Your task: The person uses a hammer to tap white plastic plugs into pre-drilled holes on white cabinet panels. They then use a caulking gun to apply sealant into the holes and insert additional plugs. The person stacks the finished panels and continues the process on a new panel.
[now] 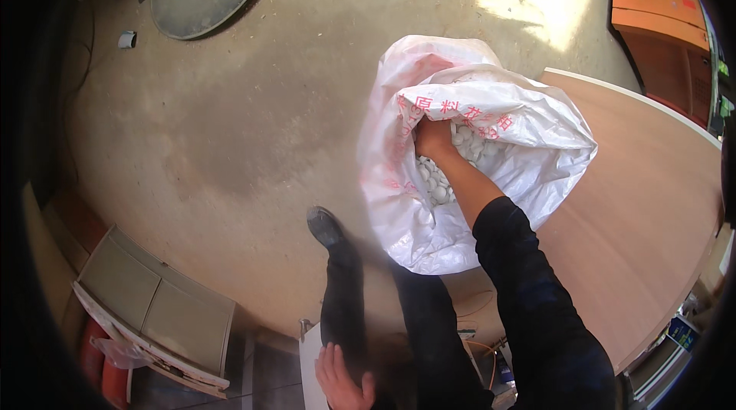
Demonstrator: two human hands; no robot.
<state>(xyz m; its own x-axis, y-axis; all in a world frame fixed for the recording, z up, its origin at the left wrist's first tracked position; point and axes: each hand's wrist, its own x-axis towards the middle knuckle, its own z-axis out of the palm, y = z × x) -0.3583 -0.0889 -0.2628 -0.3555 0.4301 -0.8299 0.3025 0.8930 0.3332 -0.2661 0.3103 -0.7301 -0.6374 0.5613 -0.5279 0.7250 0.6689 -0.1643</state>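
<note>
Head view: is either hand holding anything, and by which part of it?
The right hand is inside the white sack, its fingers hidden, so whether it holds anything cannot be told. The open left hand holds nothing.

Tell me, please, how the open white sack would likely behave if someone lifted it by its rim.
The white sack would probably flop, since its rim slumps in creases and folds. Its contents would likely shift, as the small white rounded pieces inside look loose. The plastic may feel somewhat slippery, judging by its sheen.
</note>
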